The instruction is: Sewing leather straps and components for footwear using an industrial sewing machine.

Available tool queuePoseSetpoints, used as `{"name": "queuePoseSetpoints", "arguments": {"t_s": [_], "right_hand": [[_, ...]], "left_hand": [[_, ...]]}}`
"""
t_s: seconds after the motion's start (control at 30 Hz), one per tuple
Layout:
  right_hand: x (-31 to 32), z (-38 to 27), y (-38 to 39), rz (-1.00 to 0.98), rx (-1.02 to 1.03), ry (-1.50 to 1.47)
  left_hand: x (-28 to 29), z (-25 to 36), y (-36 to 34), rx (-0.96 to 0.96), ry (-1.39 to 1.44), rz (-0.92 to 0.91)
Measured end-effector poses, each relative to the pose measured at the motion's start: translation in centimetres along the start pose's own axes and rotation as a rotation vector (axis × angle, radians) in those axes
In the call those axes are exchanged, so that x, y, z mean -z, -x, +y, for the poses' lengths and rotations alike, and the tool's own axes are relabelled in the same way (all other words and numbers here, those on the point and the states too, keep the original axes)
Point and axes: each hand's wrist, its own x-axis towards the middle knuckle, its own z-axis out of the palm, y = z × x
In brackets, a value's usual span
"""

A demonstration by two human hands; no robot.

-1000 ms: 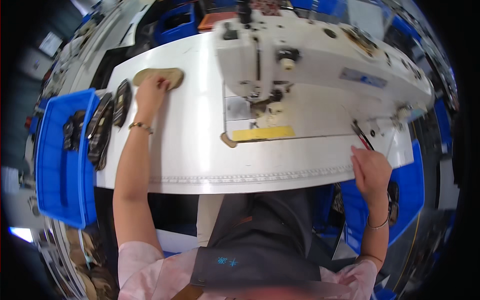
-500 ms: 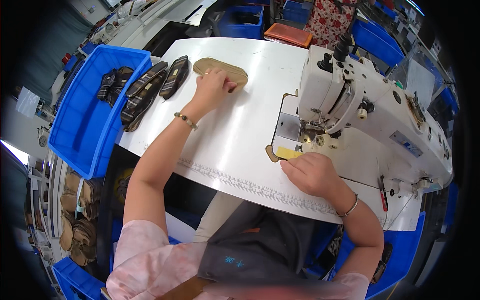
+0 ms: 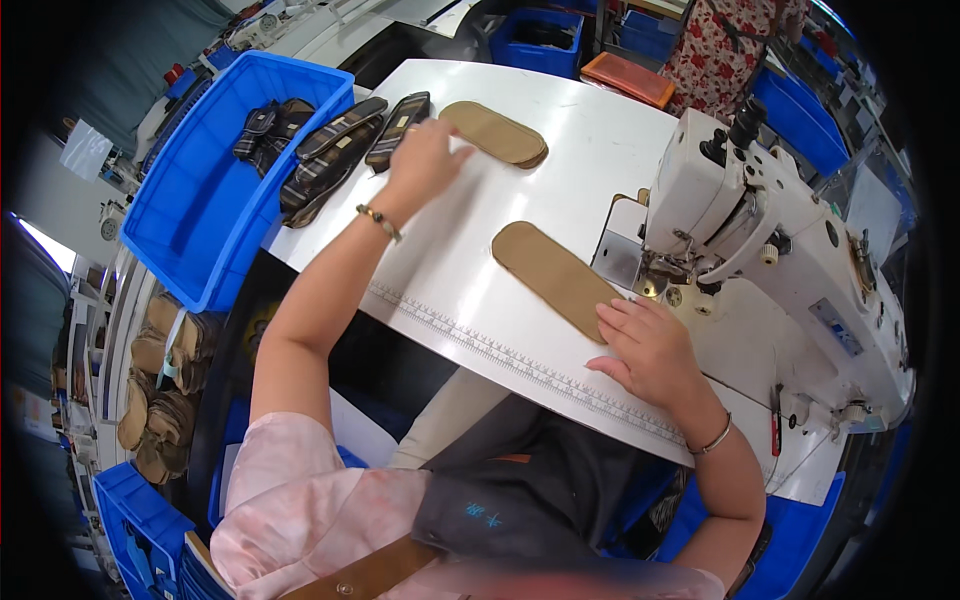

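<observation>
A tan, sole-shaped fabric piece (image 3: 550,270) lies flat on the white table in front of the sewing machine (image 3: 720,220). My right hand (image 3: 650,345) rests at its near right end, fingertips on the edge and thumb spread away. At the back, a small stack of similar tan sole pieces (image 3: 492,132) sits on the table. My left hand (image 3: 425,165) is just left of that stack, its thumb apart from the fingers. It overlaps the near right side of a dark plaid fabric slipper upper (image 3: 398,130); whether it touches is hidden.
More plaid uppers (image 3: 330,160) lie across the rim of a blue bin (image 3: 190,225) on the left. Red-handled snips (image 3: 776,425) lie by the machine's base. A ruler strip (image 3: 500,358) runs along the table's front edge. A person in a floral garment (image 3: 715,55) is beyond the table.
A tan sole piece now lies beside the machine under my right hand. My left hand has left the tan stack and moved over to the plaid upper. The whole view has shifted slightly.
</observation>
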Motion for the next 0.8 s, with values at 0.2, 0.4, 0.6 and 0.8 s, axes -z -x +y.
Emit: {"name": "queuePoseSetpoints", "arguments": {"t_s": [0.2,0.4,0.6,0.8], "right_hand": [[-0.1,0.6,0.3,0.076,-0.002,0.023],[0.3,0.2,0.0,0.121,0.004,0.059],[1.9,-1.7,-0.2,0.086,-0.433,-0.769],[0.6,-1.2,0.5,-0.025,-0.755,-1.586]], "left_hand": [[-1.3,-9.0,-1.9,0.221,-0.332,-0.044],[3.0,-4.8,4.5,-0.271,-0.117,0.436],[7.0,3.4,14.2,-0.810,0.065,0.422],[6.1,7.6,18.3,-0.927,0.123,0.017]]}}
